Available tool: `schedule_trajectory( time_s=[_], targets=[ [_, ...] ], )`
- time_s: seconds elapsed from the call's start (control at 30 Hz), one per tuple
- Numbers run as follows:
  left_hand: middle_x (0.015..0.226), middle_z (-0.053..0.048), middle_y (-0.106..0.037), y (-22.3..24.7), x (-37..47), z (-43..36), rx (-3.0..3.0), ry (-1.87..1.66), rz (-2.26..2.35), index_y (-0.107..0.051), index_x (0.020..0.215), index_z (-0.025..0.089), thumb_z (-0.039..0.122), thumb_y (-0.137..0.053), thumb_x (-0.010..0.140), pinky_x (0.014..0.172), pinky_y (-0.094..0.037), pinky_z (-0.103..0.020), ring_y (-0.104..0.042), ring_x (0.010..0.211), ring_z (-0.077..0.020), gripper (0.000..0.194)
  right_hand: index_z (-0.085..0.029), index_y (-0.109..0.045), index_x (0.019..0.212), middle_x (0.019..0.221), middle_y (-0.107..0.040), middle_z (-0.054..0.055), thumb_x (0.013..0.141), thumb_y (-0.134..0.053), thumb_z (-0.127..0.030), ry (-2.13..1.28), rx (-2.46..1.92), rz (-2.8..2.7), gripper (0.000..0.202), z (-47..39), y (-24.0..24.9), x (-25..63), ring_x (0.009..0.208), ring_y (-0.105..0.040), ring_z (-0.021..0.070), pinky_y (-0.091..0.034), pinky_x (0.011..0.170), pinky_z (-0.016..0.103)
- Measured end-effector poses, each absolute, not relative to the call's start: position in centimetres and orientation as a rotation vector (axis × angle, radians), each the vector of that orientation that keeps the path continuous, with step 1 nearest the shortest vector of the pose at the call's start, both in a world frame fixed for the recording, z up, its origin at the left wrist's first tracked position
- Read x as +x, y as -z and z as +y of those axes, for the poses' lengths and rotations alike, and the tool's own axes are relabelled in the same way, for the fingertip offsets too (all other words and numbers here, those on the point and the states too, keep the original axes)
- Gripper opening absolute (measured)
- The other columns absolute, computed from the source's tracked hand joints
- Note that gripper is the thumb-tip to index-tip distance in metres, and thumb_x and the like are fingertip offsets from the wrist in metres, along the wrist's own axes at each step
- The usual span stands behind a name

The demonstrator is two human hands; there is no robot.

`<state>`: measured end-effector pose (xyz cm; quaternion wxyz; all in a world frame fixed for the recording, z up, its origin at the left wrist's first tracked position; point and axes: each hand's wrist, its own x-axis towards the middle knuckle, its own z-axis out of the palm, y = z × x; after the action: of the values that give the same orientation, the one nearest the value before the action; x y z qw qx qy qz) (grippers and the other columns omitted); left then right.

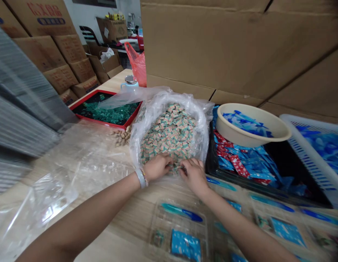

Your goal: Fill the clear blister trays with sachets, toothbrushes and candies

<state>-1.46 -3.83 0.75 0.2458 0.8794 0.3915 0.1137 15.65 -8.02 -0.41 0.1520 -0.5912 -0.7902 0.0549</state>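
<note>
A clear plastic bag (204,136) stands open in the middle, full of small pink-and-green wrapped pieces (171,127). My left hand (157,166), with a bracelet and a bangle at the wrist, is at the bag's near edge, its fingers pinched on small wrapped pieces. Close to its right, my right hand (194,174) also has its fingers bent together over wrapped pieces at the near edge. Nearer me, a clear tray (160,222) holds a blue-and-teal pen-like item (182,212), a blue packet (186,245) and a small wrapped piece.
A red-rimmed tray (103,123) of green pieces lies back left, beside nuts (121,136). Plastic sheets (95,160) cover the left. At right are a cream basin (234,136), a black tray (289,156) of packets and a white basket (300,145). Cardboard (226,51) stands behind.
</note>
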Motion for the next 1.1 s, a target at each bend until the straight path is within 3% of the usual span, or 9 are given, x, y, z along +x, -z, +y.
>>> schedule_trajectory(
  time_s=[0.37,1.1],
  targets=[
    [0.091,-0.007,-0.059,-1.2,-0.3,-3.2,2.47,-0.205,1.013,-0.059,0.092,0.015,0.009,-0.046,0.069,0.077,-0.041,-0.029,-0.053,0.088,-0.02,0.027,-0.022,-0.057,0.085,0.085,-0.061,0.003,0.074,-0.051,-0.024,-0.176,-1.734,-2.269,0.012,-7.7,0.4,15.5,0.086,-0.046,0.021,-0.024,0.078,0.035],
    [0.079,-0.003,-0.051,0.0,-1.3,-3.7,2.331,-0.374,1.005,-0.063,0.086,0.018,0.001,-0.038,0.07,0.075,-0.039,-0.024,-0.047,0.079,-0.0133,0.034,-0.024,-0.057,0.091,0.089,-0.059,0.003,0.074,-0.05,-0.019,-0.243,-1.632,-2.351,0.019,-7.3,0.5,15.2,0.088,-0.047,0.019,-0.027,0.08,0.034]
  ],
)
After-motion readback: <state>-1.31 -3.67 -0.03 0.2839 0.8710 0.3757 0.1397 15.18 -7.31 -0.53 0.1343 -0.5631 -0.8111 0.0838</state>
